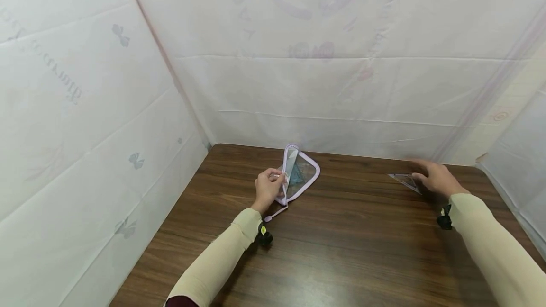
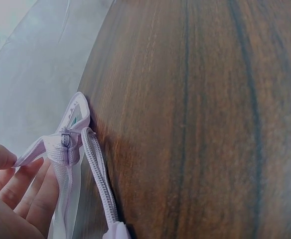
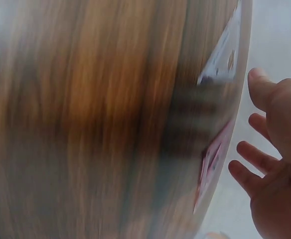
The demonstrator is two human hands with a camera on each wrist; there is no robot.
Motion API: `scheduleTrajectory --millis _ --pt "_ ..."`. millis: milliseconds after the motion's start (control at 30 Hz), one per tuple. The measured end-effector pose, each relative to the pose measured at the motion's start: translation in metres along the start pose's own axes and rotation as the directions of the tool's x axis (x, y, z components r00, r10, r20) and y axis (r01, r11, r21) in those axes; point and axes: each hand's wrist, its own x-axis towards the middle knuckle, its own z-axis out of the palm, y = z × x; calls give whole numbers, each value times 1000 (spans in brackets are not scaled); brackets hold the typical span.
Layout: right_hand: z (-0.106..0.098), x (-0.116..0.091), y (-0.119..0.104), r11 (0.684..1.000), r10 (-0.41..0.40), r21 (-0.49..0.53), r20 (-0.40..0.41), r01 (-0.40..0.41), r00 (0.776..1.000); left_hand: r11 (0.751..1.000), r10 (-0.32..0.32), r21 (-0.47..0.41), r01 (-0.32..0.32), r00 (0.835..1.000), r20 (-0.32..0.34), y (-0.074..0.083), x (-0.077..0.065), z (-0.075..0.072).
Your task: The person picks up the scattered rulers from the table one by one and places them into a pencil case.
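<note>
A clear zip pouch [image 1: 308,188] with lilac trim stands partly opened out at the back of the table. My left hand [image 1: 268,187] pinches its lilac edge [image 2: 30,152] between thumb and fingers. Inside the pouch shows a blue triangular piece [image 1: 296,174] beside a pale strip. My right hand [image 1: 438,180] hovers with spread fingers by a clear set square [image 1: 406,181] lying at the back right. The right wrist view has that clear set square [image 3: 225,57] and a pink triangular one [image 3: 214,158] below it, both blurred, just off the fingertips.
The brown wood-grain table [image 1: 341,236] ends at the back against a white sheet wall [image 1: 341,94]. Another sheet wall [image 1: 85,131] rises along its left edge. A lilac zip pull [image 1: 276,213] hangs from the pouch toward the front.
</note>
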Motion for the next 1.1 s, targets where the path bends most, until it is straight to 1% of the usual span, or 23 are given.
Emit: scheduleTrajectory --millis 100,367,567,633,800,1100 --pt "-4 -4 8 1000 18 -15 29 -18 999 1000 7 -9 -7 1000 -5 -1 0 1" --pt "-10 -10 23 995 43 -94 50 -38 998 1000 19 -13 -19 1000 0 -2 0 1" --pt "-13 -11 33 989 32 -150 80 -20 996 1000 20 -6 -20 1000 0 0 -1 0" --pt "-14 -12 36 988 30 -156 88 -16 996 1000 17 -9 -17 1000 3 0 0 1" --pt "-15 -16 39 986 54 -165 107 -36 993 1000 12 -16 -12 1000 1 -1 0 1" --pt "-17 -23 43 980 84 -189 117 -61 990 1000 24 -8 -24 1000 -15 -3 0 2"
